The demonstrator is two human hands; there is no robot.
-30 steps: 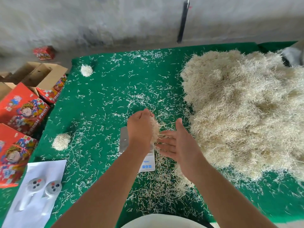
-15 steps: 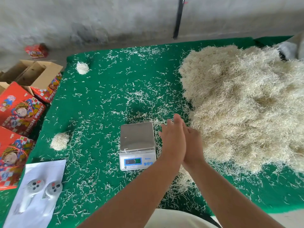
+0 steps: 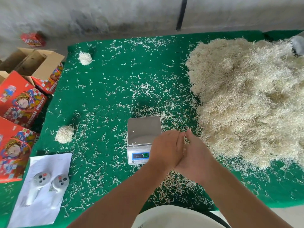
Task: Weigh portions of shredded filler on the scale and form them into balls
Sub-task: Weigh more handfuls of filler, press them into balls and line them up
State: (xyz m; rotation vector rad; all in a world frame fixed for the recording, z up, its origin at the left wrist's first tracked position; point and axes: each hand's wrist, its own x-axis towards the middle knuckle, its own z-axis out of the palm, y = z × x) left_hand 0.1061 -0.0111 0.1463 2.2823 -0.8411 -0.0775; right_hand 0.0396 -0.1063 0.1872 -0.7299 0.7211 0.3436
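We press a portion of shredded filler between our left hand and right hand, palms together and fingers nearly straight, just to the right of the digital scale, whose steel pan sits bare but for a strand or two. Only a few pale strands show in the gap between the palms (how much is held there is hidden from us). The risk from here, as we judge it, is loss of weighed material: flat palms give loose shreds an easy way out at the fingertips and the heels of the hands, and any that drop onto the littered green table cover would leave the ball under weight. The big filler heap lies close on the right, near enough for stray strands to cling and add weight. Two finished balls rest well apart on the left.
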